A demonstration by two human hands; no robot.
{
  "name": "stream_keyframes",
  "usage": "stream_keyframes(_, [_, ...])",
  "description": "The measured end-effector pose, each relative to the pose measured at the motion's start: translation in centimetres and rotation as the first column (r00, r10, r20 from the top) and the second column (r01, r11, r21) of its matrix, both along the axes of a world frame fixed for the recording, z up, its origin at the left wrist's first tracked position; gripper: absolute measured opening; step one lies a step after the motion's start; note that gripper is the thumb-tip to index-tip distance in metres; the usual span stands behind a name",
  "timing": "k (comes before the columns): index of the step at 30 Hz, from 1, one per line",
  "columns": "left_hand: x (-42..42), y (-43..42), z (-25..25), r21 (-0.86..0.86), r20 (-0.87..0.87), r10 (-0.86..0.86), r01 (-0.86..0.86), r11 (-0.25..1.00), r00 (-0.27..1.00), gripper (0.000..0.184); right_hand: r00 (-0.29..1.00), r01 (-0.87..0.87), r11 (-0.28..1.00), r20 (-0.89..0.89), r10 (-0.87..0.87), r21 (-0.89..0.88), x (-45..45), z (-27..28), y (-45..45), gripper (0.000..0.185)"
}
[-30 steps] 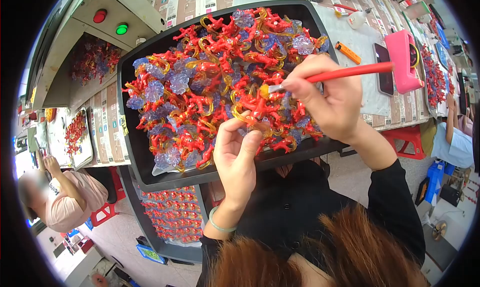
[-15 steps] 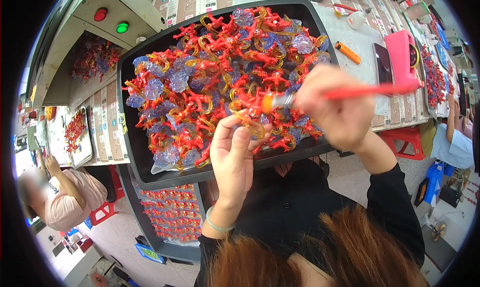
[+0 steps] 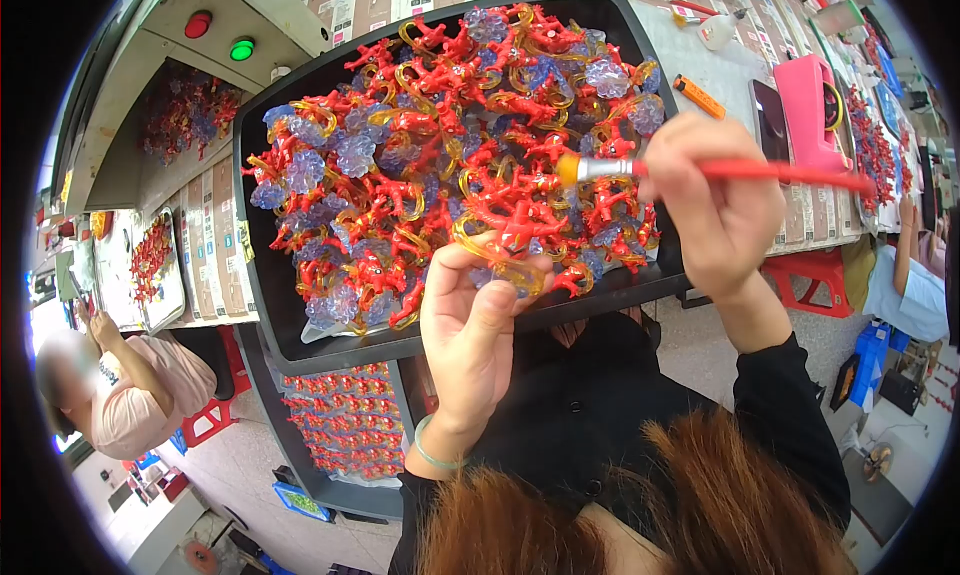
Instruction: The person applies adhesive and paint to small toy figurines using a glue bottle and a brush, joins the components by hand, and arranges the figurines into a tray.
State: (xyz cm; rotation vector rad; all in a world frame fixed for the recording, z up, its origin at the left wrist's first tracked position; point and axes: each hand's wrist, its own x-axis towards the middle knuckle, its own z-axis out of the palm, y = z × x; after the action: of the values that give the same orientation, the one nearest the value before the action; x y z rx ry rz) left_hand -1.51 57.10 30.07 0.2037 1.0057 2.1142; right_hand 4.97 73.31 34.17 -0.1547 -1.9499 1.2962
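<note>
My left hand (image 3: 472,335) is closed on a small red figurine (image 3: 515,237) with a clear yellow swirl and base, held above the tray's near side. In my right hand (image 3: 715,200) is a paintbrush (image 3: 740,169) with a red handle, silver ferrule and yellowish bristles. Its bristles point left and are apart from the figurine. Below both hands a large black tray (image 3: 330,357) holds a heap of red figurines with yellow swirls and translucent purple-blue bases.
An orange cutter (image 3: 699,97), a dark phone (image 3: 769,122) and a pink holder (image 3: 812,105) lie to the right. A machine with red and green buttons (image 3: 242,49) stands at left. Beneath the tray is a bin of figurines (image 3: 340,425). A co-worker (image 3: 150,395) sits at left.
The brush has drawn back right and up from the figurine, and its blur is gone. My left hand stays nearly in place, with the figurine turned so more of its red body shows.
</note>
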Motion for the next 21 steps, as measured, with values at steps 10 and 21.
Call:
stream_keyframes(10, [-0.2,-0.1,0.0,-0.027,-0.056,0.000,-0.002,1.000,0.998,0.032,0.967,-0.253,0.950,0.020,0.253,0.184,0.0,-0.2,-0.8,0.016])
stream_keyframes(21, [-0.6,-0.5,-1.0,-0.125,-0.035,-0.021,0.017,0.992,0.999,0.028,0.954,-0.299,0.926,0.102,0.282,0.231,-0.1,-0.3,-0.9,0.012])
